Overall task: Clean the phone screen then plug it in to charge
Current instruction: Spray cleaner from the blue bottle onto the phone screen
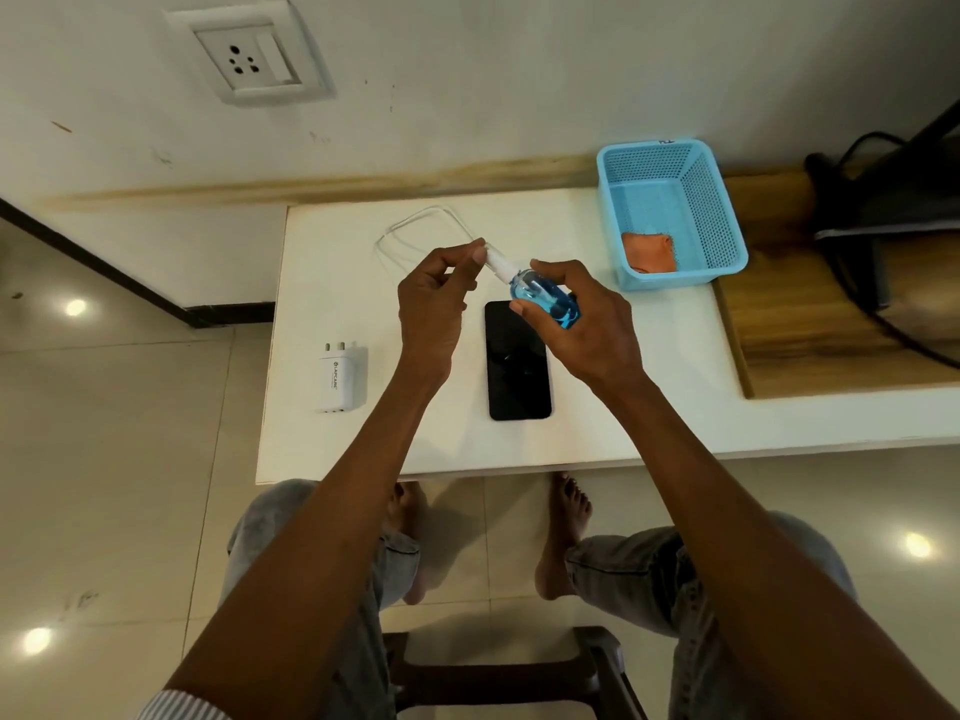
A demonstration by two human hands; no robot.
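A black phone (pixel 518 363) lies screen up in the middle of the white table (pixel 675 402). Above its top end my right hand (pixel 582 324) grips a small bottle of blue liquid (pixel 545 298), tilted with its white nozzle toward the left. My left hand (pixel 436 298) pinches the white cap (pixel 493 259) at the nozzle's tip. A white charger adapter (pixel 340 377) lies at the table's left edge. A white cable (pixel 421 231) is coiled at the back of the table. An orange cloth (pixel 649 252) sits inside the blue basket (pixel 711 200).
A white wall socket (pixel 249 57) is mounted on the wall at the upper left. To the right stands a wooden surface (pixel 810 324) with dark cables and a black object. Tiled floor, my knees and a dark stool show below the table.
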